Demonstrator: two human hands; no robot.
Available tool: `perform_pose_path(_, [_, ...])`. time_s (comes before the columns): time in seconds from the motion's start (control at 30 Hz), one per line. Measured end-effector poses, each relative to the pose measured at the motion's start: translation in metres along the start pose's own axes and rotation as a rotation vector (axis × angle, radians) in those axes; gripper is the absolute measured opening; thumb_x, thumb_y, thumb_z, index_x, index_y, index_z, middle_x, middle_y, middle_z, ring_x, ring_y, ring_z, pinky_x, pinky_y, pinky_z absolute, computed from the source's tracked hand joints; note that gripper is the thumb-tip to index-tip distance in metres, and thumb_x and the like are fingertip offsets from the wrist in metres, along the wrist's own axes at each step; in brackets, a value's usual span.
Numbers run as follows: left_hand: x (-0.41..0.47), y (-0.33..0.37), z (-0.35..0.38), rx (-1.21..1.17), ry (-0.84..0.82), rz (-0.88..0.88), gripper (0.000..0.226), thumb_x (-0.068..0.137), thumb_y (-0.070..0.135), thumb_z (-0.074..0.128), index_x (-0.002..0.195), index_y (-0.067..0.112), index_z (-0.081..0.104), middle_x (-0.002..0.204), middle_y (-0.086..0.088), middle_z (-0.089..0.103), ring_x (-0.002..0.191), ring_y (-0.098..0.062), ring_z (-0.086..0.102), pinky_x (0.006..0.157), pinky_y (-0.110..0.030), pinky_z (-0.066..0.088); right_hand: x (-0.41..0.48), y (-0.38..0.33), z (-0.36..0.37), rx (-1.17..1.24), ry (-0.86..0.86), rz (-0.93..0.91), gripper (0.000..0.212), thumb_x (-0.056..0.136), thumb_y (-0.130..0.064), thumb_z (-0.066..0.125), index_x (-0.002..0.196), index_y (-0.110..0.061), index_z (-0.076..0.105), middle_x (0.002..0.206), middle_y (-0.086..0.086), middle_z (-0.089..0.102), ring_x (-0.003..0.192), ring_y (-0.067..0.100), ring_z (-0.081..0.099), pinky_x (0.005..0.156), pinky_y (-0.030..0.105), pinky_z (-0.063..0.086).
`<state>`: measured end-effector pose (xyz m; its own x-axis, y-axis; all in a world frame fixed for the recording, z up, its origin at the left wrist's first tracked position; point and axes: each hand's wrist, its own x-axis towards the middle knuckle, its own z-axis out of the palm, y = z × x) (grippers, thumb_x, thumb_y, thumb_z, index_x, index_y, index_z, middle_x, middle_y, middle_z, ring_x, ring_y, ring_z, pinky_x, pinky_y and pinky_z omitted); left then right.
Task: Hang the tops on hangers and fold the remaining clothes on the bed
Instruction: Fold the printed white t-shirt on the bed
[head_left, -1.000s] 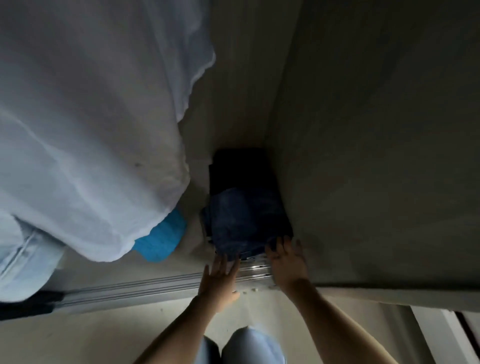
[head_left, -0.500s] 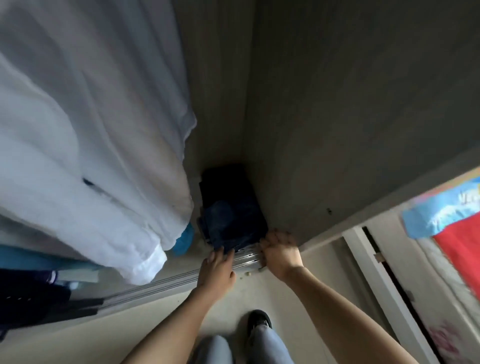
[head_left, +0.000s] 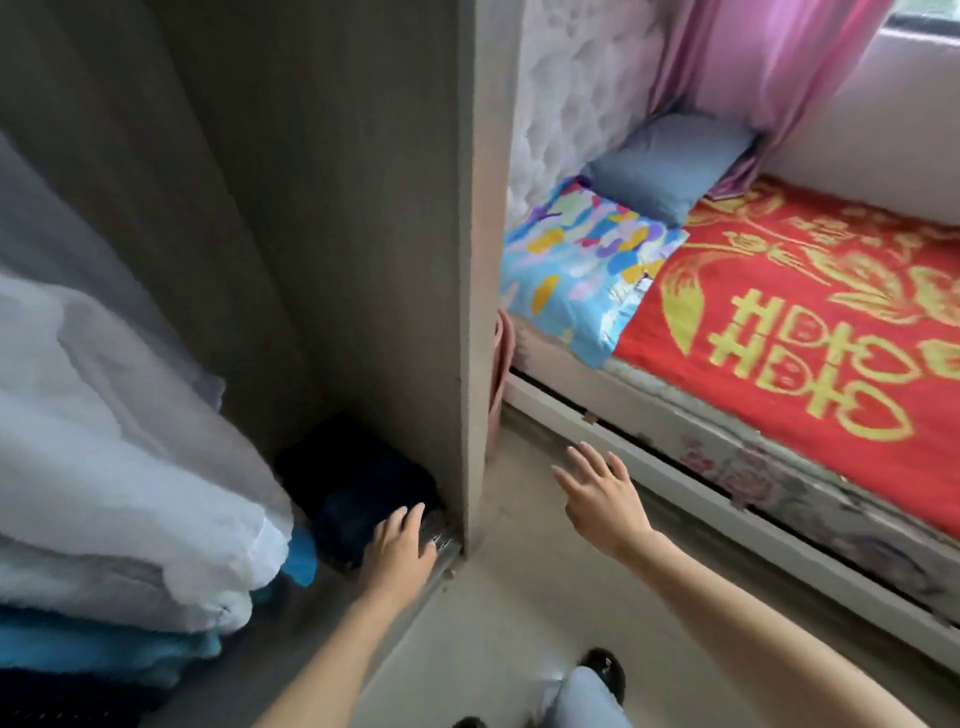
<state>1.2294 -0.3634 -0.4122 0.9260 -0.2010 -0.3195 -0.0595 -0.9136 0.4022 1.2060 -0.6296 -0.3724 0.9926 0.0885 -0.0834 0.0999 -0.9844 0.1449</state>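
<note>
Left hand (head_left: 397, 548) on folded dark clothes (head_left: 363, 493), right hand (head_left: 605, 493) free.
The left hand lies with relaxed fingers on the front edge of the folded dark clothes, stacked in the wardrobe's bottom corner against its side panel (head_left: 467, 260), white hanging garments (head_left: 104, 441) just to their left. The right hand, fingers spread and holding nothing, hovers above the floor (head_left: 509, 623) between that panel and the bed (head_left: 727, 499).

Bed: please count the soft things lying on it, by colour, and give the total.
Plain blue pillow: 1
Patterned light-blue pillow: 1
Red blanket with gold pattern: 1
Total: 3
</note>
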Motion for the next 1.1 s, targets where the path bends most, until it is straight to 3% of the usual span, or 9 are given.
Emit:
perform_pose_path(0.13, [-0.006,0.051,-0.007,0.04,0.014,0.209,0.054,0.095,0.029,0.047,0.145,0.017,0.031,0.15,-0.005,0.03,0.136,-0.024,0.028,0.106,-0.032,0.028,-0.074,0.031,-0.014,0.068,0.177,0.201,0.061,0.036,-0.016,0.087,0.096,-0.018,0.074,0.106,0.014,0.068,0.1,0.031,0.066,0.077,0.047,0.053])
perform_pose_path(0.27, [-0.019,0.104,0.004,0.0,0.007,0.413,0.05,0.093,0.023,0.052,0.14,0.011,0.04,0.143,-0.007,0.041,0.131,-0.024,0.035,0.105,-0.033,0.029,-0.159,0.062,-0.016,0.142,0.26,0.525,0.044,0.051,-0.011,0.071,0.095,-0.014,0.072,0.105,0.019,0.068,0.1,0.036,0.066,0.074,0.049,0.053])
perform_pose_path(0.33, [-0.03,0.13,0.018,0.006,-0.042,0.492,0.049,0.093,0.022,0.053,0.139,0.01,0.042,0.142,-0.008,0.043,0.131,-0.024,0.035,0.106,-0.033,0.029,-0.205,0.076,-0.017,0.146,0.262,0.661,0.041,0.053,-0.011,0.074,0.094,-0.013,0.073,0.103,0.019,0.068,0.097,0.037,0.066,0.071,0.049,0.053])
perform_pose_path(0.47, [-0.063,0.188,0.06,0.048,-0.127,0.662,0.047,0.092,0.021,0.056,0.137,0.011,0.045,0.14,-0.007,0.046,0.129,-0.026,0.039,0.105,-0.039,0.032,-0.305,0.089,-0.012,0.205,0.239,0.919,0.064,0.039,-0.013,0.089,0.098,-0.017,0.067,0.1,0.018,0.069,0.093,0.036,0.068,0.065,0.049,0.055])
perform_pose_path(0.57, [-0.103,0.245,0.096,0.093,-0.2,0.83,0.048,0.094,0.025,0.053,0.139,0.014,0.042,0.141,-0.003,0.044,0.13,-0.022,0.037,0.102,-0.036,0.033,-0.389,0.089,-0.017,0.119,0.269,1.078,0.054,0.052,-0.025,0.068,0.104,-0.024,0.053,0.101,0.015,0.069,0.095,0.033,0.068,0.067,0.046,0.056])
perform_pose_path(0.77, [-0.215,0.34,0.164,0.12,-0.38,1.163,0.051,0.089,0.022,0.06,0.137,0.014,0.045,0.14,-0.005,0.046,0.129,-0.025,0.04,0.1,-0.036,0.036,-0.529,0.064,-0.033,-0.067,0.431,1.475,0.031,0.064,-0.026,0.06,0.09,-0.017,0.074,0.102,0.014,0.07,0.097,0.032,0.067,0.071,0.048,0.054])
perform_pose_path(0.87, [-0.283,0.378,0.196,0.081,-0.454,1.452,0.044,0.08,0.017,0.068,0.122,0.007,0.06,0.122,-0.012,0.06,0.111,-0.034,0.057,0.086,-0.041,0.049,-0.596,0.044,-0.044,-0.178,0.538,1.66,0.03,0.065,-0.023,0.062,0.091,-0.014,0.074,0.104,0.015,0.069,0.1,0.034,0.066,0.074,0.054,0.051])
perform_pose_path(0.97, [-0.347,0.41,0.211,0.117,-0.52,1.68,0.048,0.074,0.036,0.051,0.108,0.006,0.068,0.104,-0.011,0.068,0.09,-0.033,0.067,0.069,-0.038,0.055,-0.648,0.025,-0.06,-0.32,0.535,1.808,0.032,0.064,-0.022,0.063,0.093,-0.014,0.074,0.107,0.015,0.068,0.104,0.034,0.064,0.08,0.057,0.048])
perform_pose_path(1.1, [-0.437,0.427,0.214,0.124,-0.615,1.948,0.049,0.093,0.033,0.047,0.138,0.014,0.045,0.14,-0.005,0.045,0.129,-0.026,0.041,0.102,-0.033,0.036,-0.707,-0.022,-0.064,-0.433,0.462,2.082,0.027,0.067,-0.012,0.073,0.095,-0.012,0.072,0.108,0.017,0.067,0.106,0.038,0.061,0.083,0.06,0.046])
